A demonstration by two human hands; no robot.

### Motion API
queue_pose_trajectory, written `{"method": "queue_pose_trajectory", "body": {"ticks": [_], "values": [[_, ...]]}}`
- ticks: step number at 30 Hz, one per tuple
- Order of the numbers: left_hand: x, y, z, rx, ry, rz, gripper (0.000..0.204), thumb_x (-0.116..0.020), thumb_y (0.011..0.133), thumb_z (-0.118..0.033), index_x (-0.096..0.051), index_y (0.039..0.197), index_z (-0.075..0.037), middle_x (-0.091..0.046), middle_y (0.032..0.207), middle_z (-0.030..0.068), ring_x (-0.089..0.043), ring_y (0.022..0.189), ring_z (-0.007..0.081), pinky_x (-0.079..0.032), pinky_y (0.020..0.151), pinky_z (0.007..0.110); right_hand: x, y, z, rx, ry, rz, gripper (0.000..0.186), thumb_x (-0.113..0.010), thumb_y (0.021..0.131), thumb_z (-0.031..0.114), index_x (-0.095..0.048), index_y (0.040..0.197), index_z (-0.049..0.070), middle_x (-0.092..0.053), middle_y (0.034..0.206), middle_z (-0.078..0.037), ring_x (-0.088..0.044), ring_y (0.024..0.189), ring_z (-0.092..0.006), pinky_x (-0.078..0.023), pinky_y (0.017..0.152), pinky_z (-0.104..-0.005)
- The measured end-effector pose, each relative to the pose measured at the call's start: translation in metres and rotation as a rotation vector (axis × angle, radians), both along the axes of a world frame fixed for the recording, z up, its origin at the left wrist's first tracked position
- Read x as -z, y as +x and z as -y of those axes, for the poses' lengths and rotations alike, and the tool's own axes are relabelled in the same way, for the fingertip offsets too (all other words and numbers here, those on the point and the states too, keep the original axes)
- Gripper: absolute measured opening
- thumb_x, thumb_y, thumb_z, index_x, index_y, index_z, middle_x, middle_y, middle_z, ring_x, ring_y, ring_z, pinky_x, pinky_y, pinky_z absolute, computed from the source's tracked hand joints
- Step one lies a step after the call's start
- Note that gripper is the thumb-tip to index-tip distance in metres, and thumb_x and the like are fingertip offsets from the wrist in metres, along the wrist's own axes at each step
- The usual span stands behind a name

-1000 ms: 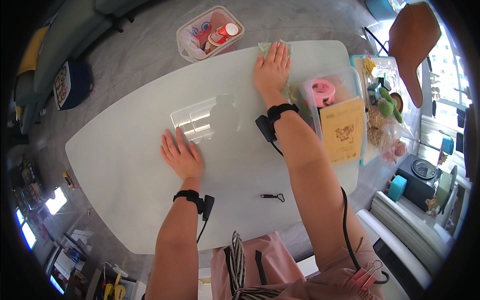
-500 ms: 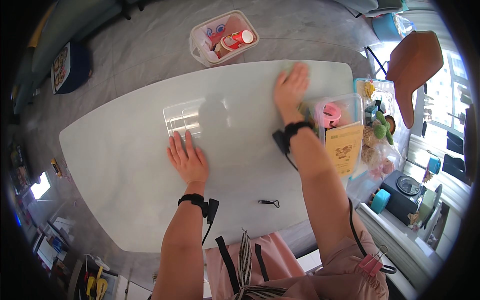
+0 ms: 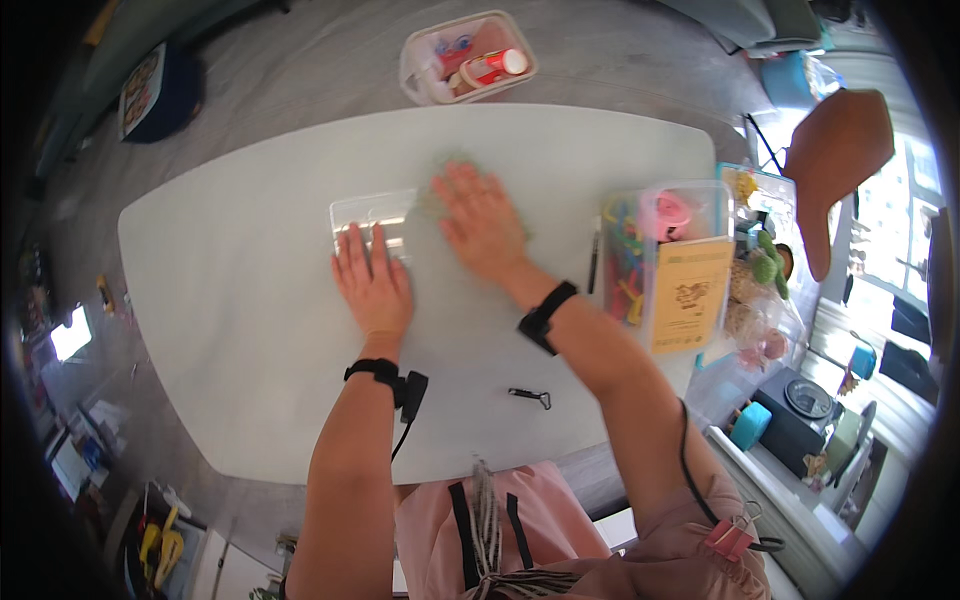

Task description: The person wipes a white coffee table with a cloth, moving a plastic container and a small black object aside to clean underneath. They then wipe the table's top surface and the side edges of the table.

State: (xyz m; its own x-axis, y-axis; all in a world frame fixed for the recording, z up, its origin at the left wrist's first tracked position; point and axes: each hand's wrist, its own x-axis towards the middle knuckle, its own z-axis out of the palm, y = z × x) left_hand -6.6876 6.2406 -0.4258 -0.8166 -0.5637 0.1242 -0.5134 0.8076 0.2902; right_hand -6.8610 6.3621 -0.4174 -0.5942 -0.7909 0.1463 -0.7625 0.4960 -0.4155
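Observation:
My right hand (image 3: pixel 480 220), blurred by motion, lies with fingers outstretched over a pale green cloth (image 3: pixel 432 202) on the white table (image 3: pixel 220 320). My left hand (image 3: pixel 370 280) lies flat with fingers apart, its fingertips at a clear rectangular plastic piece (image 3: pixel 355 212) left of the cloth. A small black metal-ended tool (image 3: pixel 530 398) lies near the front edge. A dark pen-like stick (image 3: pixel 595 255) is beside a clear box (image 3: pixel 622 262) of colourful items, a pink ring and a tan booklet (image 3: pixel 690 295).
A blue-edged tray (image 3: pixel 765 190) of small toys and bags is at the right, near a brown chair (image 3: pixel 845 140). A white bin (image 3: pixel 420 75) with red-and-white containers stands beyond the far edge, a dark blue box (image 3: pixel 165 95) on the floor upper left.
My right hand and the cloth have moved from the far right edge down and leftward toward the table's middle, uncovering the dark stick. My left hand stays flat in nearly the same place.

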Motion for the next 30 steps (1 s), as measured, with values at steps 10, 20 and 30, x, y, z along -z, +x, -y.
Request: {"method": "queue_pose_trajectory", "body": {"ticks": [10, 20, 30], "values": [[-0.002, -0.003, -0.001, -0.009, 0.161, -0.091, 0.058, -0.054, 0.092, -0.026, -0.041, 0.144, -0.004, -0.031, 0.154, 0.0168, -0.024, 0.145, 0.0370, -0.014, 0.119, 0.055, 0.068, -0.150, -0.049, 0.598, 0.184, -0.459, 0.050, -0.042, 0.099, 0.039, -0.051, 0.136, 0.007, -0.048, 0.143, -0.016, -0.042, 0.133, -0.0340, -0.028, 0.112, -0.0482], [-0.019, 0.120, 0.086, -0.131, 0.717, -0.747, 0.043, -0.055, 0.093, -0.013, -0.047, 0.132, 0.003, -0.046, 0.141, 0.0195, -0.045, 0.127, 0.0363, -0.033, 0.108, 0.045, 0.048, 0.017, 0.267, 0.294, 0.218, -0.386, 0.045, -0.038, 0.100, 0.041, -0.064, 0.112, 0.006, -0.063, 0.115, -0.015, -0.054, 0.113, -0.0333, -0.033, 0.105, -0.0460], [-0.055, 0.460, 0.217, -0.508, 0.519, -0.563, 0.031, -0.052, 0.097, -0.013, -0.050, 0.125, 0.002, -0.049, 0.129, 0.0185, -0.048, 0.121, 0.0308, -0.037, 0.105, 0.043, 0.045, 0.200, 0.558, 0.116, 0.098, -0.310, 0.052, -0.037, 0.098, 0.043, -0.055, 0.132, 0.008, -0.058, 0.127, -0.014, -0.049, 0.122, -0.0323, -0.028, 0.111, -0.0457]]}}
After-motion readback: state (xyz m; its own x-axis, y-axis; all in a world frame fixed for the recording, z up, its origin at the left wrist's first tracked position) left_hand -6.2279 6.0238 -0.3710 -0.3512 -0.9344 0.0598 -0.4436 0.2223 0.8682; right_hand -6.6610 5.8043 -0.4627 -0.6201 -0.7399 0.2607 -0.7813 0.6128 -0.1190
